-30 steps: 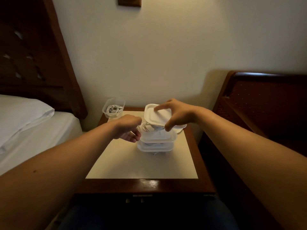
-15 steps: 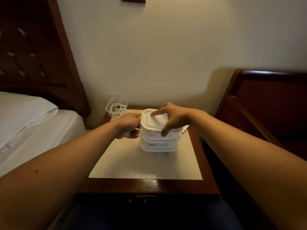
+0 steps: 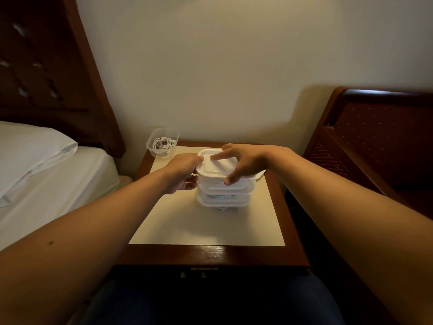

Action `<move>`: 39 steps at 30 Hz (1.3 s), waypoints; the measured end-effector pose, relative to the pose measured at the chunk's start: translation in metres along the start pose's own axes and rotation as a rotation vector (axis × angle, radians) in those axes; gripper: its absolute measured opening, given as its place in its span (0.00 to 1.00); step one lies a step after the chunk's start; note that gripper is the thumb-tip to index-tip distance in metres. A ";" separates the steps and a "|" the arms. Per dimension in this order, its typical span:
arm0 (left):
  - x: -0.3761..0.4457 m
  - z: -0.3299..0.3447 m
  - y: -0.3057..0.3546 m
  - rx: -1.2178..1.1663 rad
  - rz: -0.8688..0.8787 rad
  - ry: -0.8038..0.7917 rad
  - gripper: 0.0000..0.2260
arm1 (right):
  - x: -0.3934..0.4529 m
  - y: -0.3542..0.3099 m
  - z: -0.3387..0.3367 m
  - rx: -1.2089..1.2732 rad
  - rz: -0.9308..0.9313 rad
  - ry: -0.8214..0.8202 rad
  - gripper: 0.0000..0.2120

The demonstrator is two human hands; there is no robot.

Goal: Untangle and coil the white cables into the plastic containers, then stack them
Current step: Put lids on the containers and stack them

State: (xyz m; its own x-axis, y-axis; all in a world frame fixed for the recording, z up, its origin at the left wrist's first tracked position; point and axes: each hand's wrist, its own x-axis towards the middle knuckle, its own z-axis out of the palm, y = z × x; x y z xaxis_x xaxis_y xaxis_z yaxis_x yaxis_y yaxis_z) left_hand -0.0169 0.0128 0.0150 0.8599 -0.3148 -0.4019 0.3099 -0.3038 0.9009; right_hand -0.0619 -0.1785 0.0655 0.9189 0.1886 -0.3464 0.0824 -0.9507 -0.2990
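Observation:
A stack of clear plastic containers [image 3: 223, 199] with white cable inside stands in the middle of the nightstand. A white lid [image 3: 215, 167] lies flat on the top container. My right hand [image 3: 243, 164] rests over the lid, fingers spread on its top and thumb at the front rim. My left hand [image 3: 184, 175] grips the left side of the top container. An open container [image 3: 161, 146] with a coiled white cable [image 3: 161, 143] sits at the back left corner.
The nightstand [image 3: 210, 231] has a cream top and dark wooden rim. A bed with a white pillow [image 3: 32, 148] lies to the left, a dark wooden chair [image 3: 375, 141] to the right. Another white lid edge [image 3: 261, 175] shows behind the stack.
My right hand brought the lid down from a tilted position above the stack and laid it flat on the top container. The left hand stayed at the container's left side.

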 end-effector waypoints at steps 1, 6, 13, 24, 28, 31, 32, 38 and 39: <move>0.001 0.001 -0.001 0.016 0.021 0.004 0.10 | -0.001 0.000 -0.002 -0.008 0.001 -0.001 0.37; 0.004 0.004 -0.004 0.064 0.081 -0.001 0.09 | -0.003 0.005 0.006 0.008 -0.013 0.019 0.36; 0.001 0.010 -0.008 0.073 0.121 0.018 0.09 | -0.009 0.022 0.031 0.240 -0.040 0.134 0.34; 0.024 -0.004 -0.015 -0.131 0.059 0.263 0.18 | 0.000 0.013 0.020 0.586 -0.016 0.514 0.24; 0.048 -0.012 -0.012 -0.222 0.009 0.326 0.15 | 0.028 0.034 0.011 0.679 0.122 0.835 0.14; 0.071 -0.015 -0.011 -0.288 -0.038 0.356 0.13 | 0.052 0.062 0.007 0.707 0.247 0.851 0.09; 0.078 -0.016 -0.011 -0.304 -0.055 0.366 0.12 | 0.060 0.073 0.010 0.714 0.283 0.791 0.08; 0.115 -0.022 -0.015 -0.340 -0.181 0.350 0.19 | 0.098 0.121 0.033 0.566 0.372 0.449 0.19; 0.121 -0.024 -0.015 -0.381 -0.195 0.357 0.20 | 0.104 0.125 0.038 0.541 0.371 0.367 0.25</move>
State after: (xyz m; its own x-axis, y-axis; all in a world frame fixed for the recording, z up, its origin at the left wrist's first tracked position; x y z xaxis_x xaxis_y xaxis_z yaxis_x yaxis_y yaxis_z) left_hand 0.0916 0.0012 -0.0435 0.8352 0.0593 -0.5467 0.5451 0.0413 0.8373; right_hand 0.0294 -0.2682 -0.0413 0.9270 -0.3045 -0.2191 -0.3715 -0.6642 -0.6487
